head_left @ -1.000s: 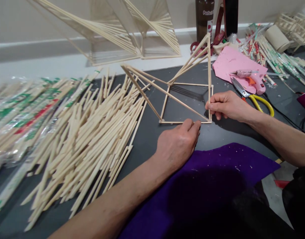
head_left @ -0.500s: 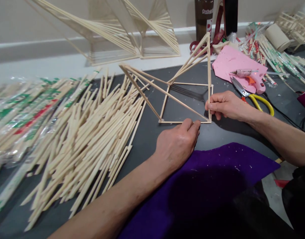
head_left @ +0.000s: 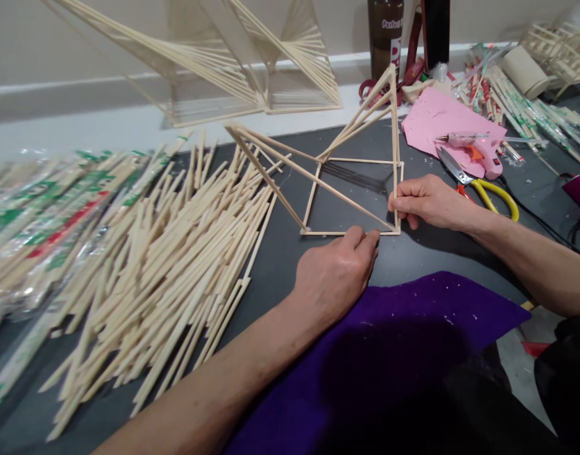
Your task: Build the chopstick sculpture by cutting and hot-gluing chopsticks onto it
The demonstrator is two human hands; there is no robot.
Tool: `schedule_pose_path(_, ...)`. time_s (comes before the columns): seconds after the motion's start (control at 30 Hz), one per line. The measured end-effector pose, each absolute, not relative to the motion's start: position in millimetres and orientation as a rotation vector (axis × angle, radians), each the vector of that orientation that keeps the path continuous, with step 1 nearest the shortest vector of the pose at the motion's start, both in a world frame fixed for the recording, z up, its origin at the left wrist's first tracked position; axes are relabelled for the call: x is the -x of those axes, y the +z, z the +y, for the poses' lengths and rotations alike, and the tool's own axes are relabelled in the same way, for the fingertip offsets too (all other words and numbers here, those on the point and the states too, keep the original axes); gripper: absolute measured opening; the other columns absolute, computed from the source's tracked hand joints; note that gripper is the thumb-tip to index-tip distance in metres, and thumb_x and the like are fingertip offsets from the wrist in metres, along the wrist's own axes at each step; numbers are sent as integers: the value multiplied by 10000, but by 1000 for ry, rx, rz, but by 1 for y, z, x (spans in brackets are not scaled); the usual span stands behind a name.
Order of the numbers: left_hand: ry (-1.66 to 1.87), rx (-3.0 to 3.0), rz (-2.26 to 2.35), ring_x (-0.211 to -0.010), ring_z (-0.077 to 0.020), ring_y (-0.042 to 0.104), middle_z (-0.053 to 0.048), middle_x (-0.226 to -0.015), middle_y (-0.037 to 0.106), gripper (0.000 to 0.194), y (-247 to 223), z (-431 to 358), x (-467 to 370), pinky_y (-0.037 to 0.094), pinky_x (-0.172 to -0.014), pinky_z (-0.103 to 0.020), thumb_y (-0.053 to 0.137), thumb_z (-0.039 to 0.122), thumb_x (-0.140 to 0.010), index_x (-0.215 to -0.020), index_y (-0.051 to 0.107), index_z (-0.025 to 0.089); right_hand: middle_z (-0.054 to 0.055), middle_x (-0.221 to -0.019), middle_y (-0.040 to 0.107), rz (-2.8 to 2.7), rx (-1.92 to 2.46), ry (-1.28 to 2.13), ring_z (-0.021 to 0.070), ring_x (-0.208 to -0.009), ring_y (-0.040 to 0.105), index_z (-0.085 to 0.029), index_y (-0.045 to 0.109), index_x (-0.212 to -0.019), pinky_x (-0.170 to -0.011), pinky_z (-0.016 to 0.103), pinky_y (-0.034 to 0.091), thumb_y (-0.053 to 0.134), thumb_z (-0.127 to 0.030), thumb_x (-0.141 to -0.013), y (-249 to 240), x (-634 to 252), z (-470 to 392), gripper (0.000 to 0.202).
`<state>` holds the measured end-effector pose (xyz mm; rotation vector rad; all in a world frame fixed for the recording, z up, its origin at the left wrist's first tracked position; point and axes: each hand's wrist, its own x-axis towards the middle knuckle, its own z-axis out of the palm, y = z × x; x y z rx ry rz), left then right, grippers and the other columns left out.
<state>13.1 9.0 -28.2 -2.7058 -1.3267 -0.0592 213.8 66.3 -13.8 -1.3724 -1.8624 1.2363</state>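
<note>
The right hand's (head_left: 429, 202) fingers (head_left: 400, 203) are pinched on the upright stick at the near right corner of the stick frame (head_left: 351, 189), seemingly to keep it vertical. The left hand (head_left: 335, 275) presses its fingertips, held together, on the near base stick, pinning the frame to the dark bench (head_left: 280, 265). Loose chopsticks (head_left: 176, 265) lie heaped to the left; the glue gun (head_left: 479, 151) rests on pink paper (head_left: 435, 117); no container shows contents

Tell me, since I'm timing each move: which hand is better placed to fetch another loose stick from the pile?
Probably the left hand: the stick pile lies on its side, while the right hand pinches the frame's upright stick.
</note>
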Motion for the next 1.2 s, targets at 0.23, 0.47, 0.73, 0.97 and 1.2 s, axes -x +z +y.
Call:
schedule_pose_path(0.23, -56, 2714, -1348, -697, -199, 674, -67, -920, 697, 341, -30, 9, -14, 365, -445, -284, 432, 281, -992, -1224, 671, 209, -42, -576, 560, -1891, 1373, 1209, 37, -425, 519, -129, 612, -671, -464, 174, 376, 544, -107, -867, -14, -214, 66, 208)
schedule_pose_path(0.47, -47, 2709, -1339, -695, -204, 681, -64, -909, 699, 337, -28, 8, -13, 354, -444, -288, 437, 284, -991, -1216, 675, 204, -42, -568, 563, -1892, 1367, 1207, 38, -433, 524, -129, 609, -664, -459, 173, 359, 540, -119, -867, -16, -215, 66, 215)
schedule_pose_path(0.73, -46, 2698, -1324, -696, -203, 685, -57, -911, 703, 333, -28, 9, -15, 340, -441, -294, 434, 276, -993, -1210, 675, 202, -41, -552, 572, -1891, 1364, 1195, 41, -438, 530, -129, 615, -673, -473, 176, 364, 539, -137, -863, -17, -214, 66, 205)
schedule_pose_path(0.97, -51, 2693, -1320, -697, -201, 687, -55, -908, 701, 347, -29, 9, -14, 356, -441, -300, 417, 274, -998, -1222, 671, 198, -34, -512, 573, -1909, 1365, 1174, 52, -449, 525, -127, 630, -697, -490, 183, 366, 536, -172, -862, -20, -216, 67, 195)
schedule_pose_path(1.2, -36, 2705, -1332, -702, -211, 685, -65, -915, 698, 358, -28, 9, -14, 379, -442, -308, 401, 270, -998, -1220, 672, 199, -43, -514, 567, -1925, 1362, 1176, 45, -437, 503, -135, 619, -684, -476, 180, 353, 526, -169, -856, -17, -215, 66, 199)
